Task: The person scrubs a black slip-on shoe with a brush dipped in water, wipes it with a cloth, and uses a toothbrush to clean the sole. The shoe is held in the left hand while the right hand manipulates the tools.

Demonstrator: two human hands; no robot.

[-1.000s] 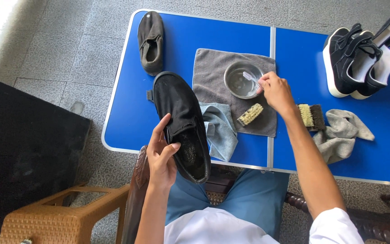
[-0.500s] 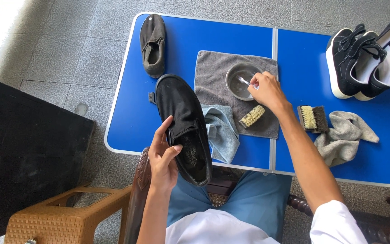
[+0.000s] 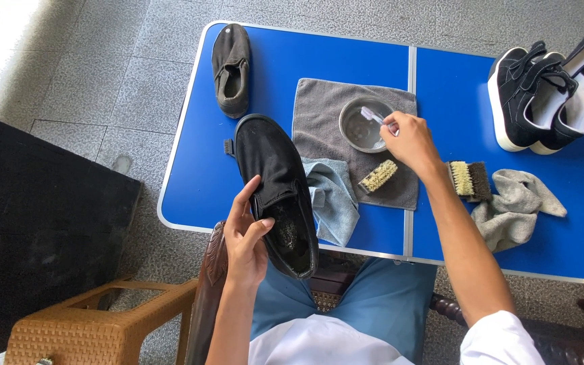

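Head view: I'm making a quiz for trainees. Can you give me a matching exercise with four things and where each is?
Things:
1. black slip-on shoe
2. small toothbrush
3. metal bowl
4. grey sock

Places:
A. on the grey towel
B. in the left hand
C. on the blue table, right of the wooden brush
D. in the right hand, tip over the bowl

Pairs: 1-B, 2-D, 3-A, 4-C

Bare blue table (image 3: 272,74) open between small shoe (image 3: 231,67) and grey towel (image 3: 319,115). Bowl (image 3: 363,128), two brushes (image 3: 378,176) (image 3: 469,180), rag (image 3: 518,203) crowd centre. Sneakers (image 3: 542,101) block far right corner.
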